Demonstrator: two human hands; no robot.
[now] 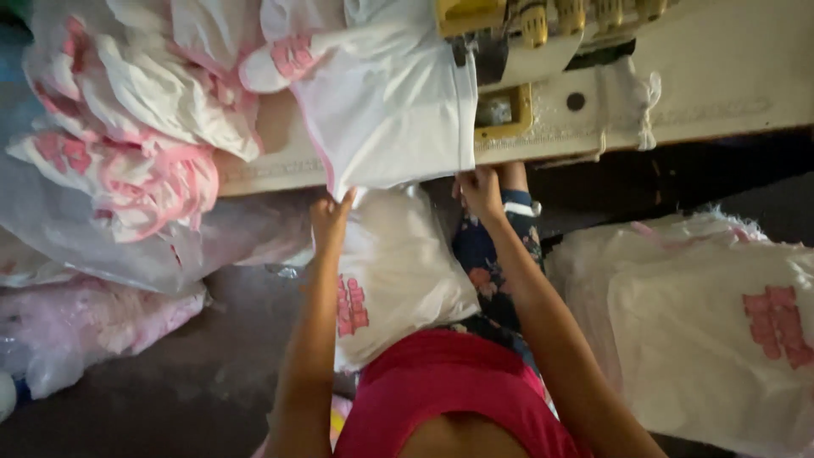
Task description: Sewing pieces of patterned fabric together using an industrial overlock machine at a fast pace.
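A white garment piece with pink trim (386, 110) lies on the sewing table (721, 76), under the sewing machine head (500, 38). My left hand (329, 216) grips its near left corner at the table's edge. My right hand (479, 191) pinches the near right corner, just below the needle area. More white fabric with a pink print (390, 280) hangs down onto my lap. I wear a red top and floral trousers.
A heap of white and pink garments (136, 110) is piled on the table's left. Clear plastic bags (127, 246) lie under it. A stack of white printed pieces (721, 331) sits low on the right. The floor is dark.
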